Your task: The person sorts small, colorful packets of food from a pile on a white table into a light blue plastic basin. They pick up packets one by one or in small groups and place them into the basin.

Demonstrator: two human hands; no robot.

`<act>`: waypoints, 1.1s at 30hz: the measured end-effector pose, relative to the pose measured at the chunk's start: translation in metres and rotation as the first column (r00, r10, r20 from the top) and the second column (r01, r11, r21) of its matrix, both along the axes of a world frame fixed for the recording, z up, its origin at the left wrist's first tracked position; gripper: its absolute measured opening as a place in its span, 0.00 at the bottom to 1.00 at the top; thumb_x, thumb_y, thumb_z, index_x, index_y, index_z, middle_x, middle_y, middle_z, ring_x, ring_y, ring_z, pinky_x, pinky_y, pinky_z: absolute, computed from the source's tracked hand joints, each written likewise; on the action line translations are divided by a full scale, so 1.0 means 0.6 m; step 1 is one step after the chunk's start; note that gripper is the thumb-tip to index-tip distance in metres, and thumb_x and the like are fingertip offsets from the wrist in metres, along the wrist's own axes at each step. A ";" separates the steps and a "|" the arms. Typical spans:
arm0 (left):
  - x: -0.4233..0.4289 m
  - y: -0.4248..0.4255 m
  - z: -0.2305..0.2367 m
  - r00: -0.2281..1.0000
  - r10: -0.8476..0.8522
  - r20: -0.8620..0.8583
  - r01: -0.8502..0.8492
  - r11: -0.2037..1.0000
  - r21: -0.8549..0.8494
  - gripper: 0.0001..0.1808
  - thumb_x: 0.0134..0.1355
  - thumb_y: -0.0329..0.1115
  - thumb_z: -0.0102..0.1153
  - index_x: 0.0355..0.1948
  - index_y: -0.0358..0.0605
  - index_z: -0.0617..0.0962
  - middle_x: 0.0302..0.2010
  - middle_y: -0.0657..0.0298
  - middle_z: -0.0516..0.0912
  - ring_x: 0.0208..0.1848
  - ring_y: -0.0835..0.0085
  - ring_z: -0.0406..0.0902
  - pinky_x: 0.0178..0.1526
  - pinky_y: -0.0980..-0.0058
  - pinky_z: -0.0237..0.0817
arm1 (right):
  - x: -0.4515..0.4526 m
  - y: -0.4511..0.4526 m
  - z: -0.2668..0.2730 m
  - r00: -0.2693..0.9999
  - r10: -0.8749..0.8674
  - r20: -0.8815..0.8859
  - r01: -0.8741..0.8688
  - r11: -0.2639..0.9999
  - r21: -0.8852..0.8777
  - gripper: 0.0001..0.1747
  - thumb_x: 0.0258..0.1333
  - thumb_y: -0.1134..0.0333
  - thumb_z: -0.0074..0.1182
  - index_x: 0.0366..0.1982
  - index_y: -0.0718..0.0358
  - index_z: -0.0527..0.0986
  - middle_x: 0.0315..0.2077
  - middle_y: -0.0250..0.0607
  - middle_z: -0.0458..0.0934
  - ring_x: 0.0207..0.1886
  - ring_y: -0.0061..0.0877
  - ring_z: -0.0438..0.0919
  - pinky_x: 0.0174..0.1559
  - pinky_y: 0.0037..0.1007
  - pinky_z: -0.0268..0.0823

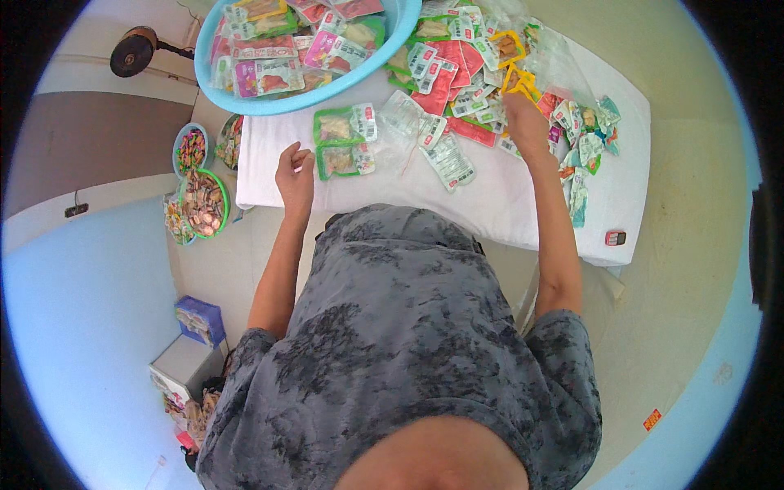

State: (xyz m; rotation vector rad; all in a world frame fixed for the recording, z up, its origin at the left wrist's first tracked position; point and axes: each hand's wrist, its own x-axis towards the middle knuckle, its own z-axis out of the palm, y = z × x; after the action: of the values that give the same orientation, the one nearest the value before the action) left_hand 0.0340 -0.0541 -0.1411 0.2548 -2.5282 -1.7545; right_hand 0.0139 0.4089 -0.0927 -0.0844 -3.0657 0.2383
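My left hand [296,174] hovers at the left of the white-covered table, its fingers loosely curled and nothing in them. Just right of it lie two green-edged food packets, an upper packet [343,124] and a lower packet [345,160], one above the other. My right hand [525,119] reaches into a heap of sealed food packets [450,73]. Its fingers are closed at a yellow-edged packet [520,78]; the fingertips are partly hidden. Between the hands lie a clear plastic bag [398,113] and a silvery packet [450,162] with its printed back up.
A large light-blue basin [306,109] full of packets stands at the table's far left. Crumpled packets [576,153] and a small red-and-black device [615,238] lie on the right of the white table cover [508,208]. A green-rimmed basket [225,202] stands lower left.
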 end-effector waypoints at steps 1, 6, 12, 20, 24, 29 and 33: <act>-0.005 0.000 -0.006 1.000 0.000 -0.023 -0.001 0.999 -0.050 0.24 0.62 0.30 0.63 0.58 0.34 0.74 0.44 0.57 0.84 0.43 0.71 0.81 0.42 0.73 0.73 | 0.002 -0.003 0.008 0.993 -0.027 -0.114 0.022 0.999 -0.047 0.14 0.61 0.67 0.49 0.48 0.58 0.77 0.44 0.46 0.81 0.47 0.42 0.80 0.46 0.42 0.73; -0.012 0.013 0.018 0.989 -0.087 -0.121 0.049 0.956 -0.289 0.24 0.58 0.26 0.65 0.57 0.39 0.76 0.43 0.59 0.82 0.43 0.70 0.80 0.39 0.73 0.73 | 0.044 -0.060 0.118 0.906 -0.286 -0.311 0.180 0.927 -0.329 0.12 0.70 0.64 0.47 0.44 0.63 0.76 0.41 0.48 0.81 0.44 0.42 0.80 0.46 0.38 0.71; 0.004 0.047 0.035 0.931 -0.341 -0.128 0.269 0.881 -0.390 0.20 0.61 0.27 0.63 0.54 0.42 0.78 0.37 0.63 0.82 0.35 0.75 0.78 0.35 0.77 0.70 | 0.145 -0.130 0.094 0.913 -0.315 -0.257 0.083 0.763 -0.641 0.09 0.69 0.67 0.46 0.42 0.66 0.72 0.34 0.51 0.77 0.36 0.39 0.77 0.43 0.37 0.68; 0.036 0.152 0.077 0.865 -0.502 -0.008 0.438 0.762 -0.477 0.28 0.55 0.52 0.69 0.48 0.42 0.77 0.27 0.59 0.80 0.27 0.64 0.80 0.31 0.66 0.70 | 0.263 -0.194 -0.091 0.912 -0.394 0.114 0.309 0.477 -0.823 0.06 0.65 0.70 0.53 0.40 0.66 0.73 0.31 0.43 0.80 0.33 0.25 0.78 0.38 0.30 0.69; 0.027 0.194 0.061 0.820 -0.572 -0.005 0.450 0.651 -0.611 0.29 0.56 0.55 0.67 0.45 0.42 0.75 0.28 0.54 0.82 0.30 0.56 0.81 0.32 0.60 0.70 | 0.267 -0.205 -0.084 0.871 -0.294 0.394 0.425 0.050 -0.904 0.12 0.59 0.72 0.60 0.43 0.68 0.75 0.37 0.37 0.83 0.37 0.19 0.79 0.42 0.24 0.71; 0.006 0.203 0.023 0.807 -0.590 -0.005 0.439 0.607 -0.663 0.17 0.58 0.43 0.63 0.39 0.42 0.75 0.30 0.52 0.82 0.31 0.52 0.81 0.33 0.57 0.70 | 0.272 -0.191 -0.109 0.917 -0.149 0.369 0.376 0.019 -0.927 0.18 0.54 0.73 0.64 0.47 0.68 0.77 0.38 0.37 0.83 0.39 0.19 0.80 0.44 0.24 0.72; 0.018 0.186 0.036 0.829 -0.559 -0.020 0.447 0.683 -0.578 0.11 0.58 0.37 0.60 0.35 0.42 0.75 0.31 0.51 0.81 0.32 0.51 0.81 0.34 0.53 0.70 | 0.280 -0.188 -0.092 0.893 -0.253 0.372 0.364 -0.079 -0.928 0.15 0.57 0.74 0.62 0.46 0.67 0.77 0.37 0.35 0.84 0.37 0.17 0.80 0.41 0.23 0.72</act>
State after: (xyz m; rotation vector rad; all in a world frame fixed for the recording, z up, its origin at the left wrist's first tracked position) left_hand 0.0447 0.0576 -0.1194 -0.6838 -2.9748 -0.9547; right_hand 0.1819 0.2961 -0.1477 -0.8631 -1.9585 2.3519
